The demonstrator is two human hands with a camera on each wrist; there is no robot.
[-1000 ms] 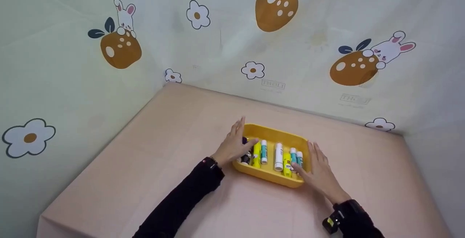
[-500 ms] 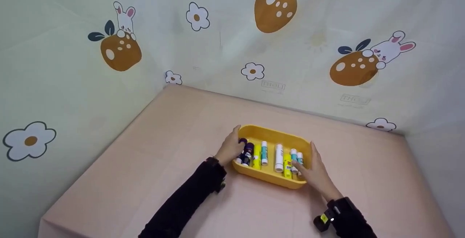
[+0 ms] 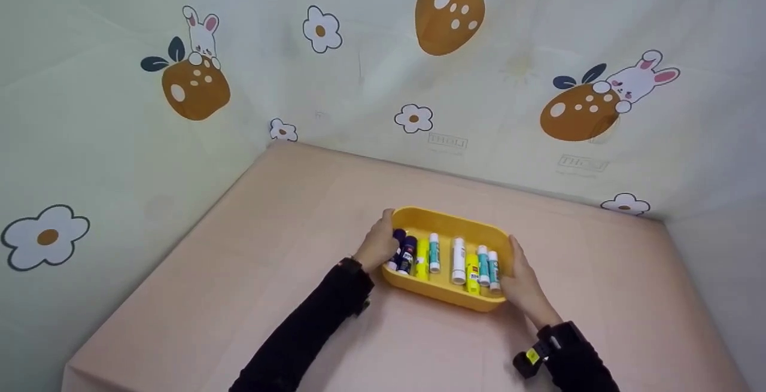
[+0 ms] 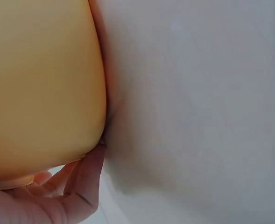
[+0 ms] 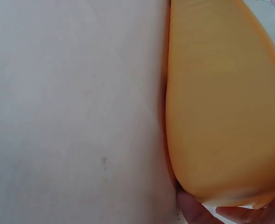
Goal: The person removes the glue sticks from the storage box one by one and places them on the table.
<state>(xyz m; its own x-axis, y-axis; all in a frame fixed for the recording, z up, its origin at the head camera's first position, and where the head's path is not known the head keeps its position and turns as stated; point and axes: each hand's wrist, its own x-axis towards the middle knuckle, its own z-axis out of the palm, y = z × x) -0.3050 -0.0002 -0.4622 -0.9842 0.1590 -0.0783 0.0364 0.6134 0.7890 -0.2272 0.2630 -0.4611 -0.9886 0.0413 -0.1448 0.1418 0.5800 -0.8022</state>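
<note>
A yellow plastic tray [image 3: 446,296] rests on the cloth-covered table, with several glue sticks lying side by side in it. My left hand [image 3: 376,245] grips the tray's left end, thumb over the rim; in the left wrist view its fingers [image 4: 83,186] curl at the tray's lower edge. At the opposite end my right hand [image 3: 526,287] holds the tray, its fingertips [image 5: 193,208] tucked at the bottom edge. Dark purple glue sticks [image 3: 408,254] lie at the left, then a yellow one [image 3: 422,258]. Toward the right are a white one [image 3: 458,260] and teal-and-white ones [image 3: 483,265].
Pale pink cloth [image 3: 287,200] covers the table. A fabric wall [image 3: 359,81] printed with rabbits, fruit and flowers stands behind and along the left and right sides. The table's front left corner [image 3: 70,361] shows at the lower left.
Both hands have moved in from hovering over the tray's ends to gripping them. The left thumb has drawn back, uncovering the dark glue sticks; the right thumb has moved off the teal-and-white ones.
</note>
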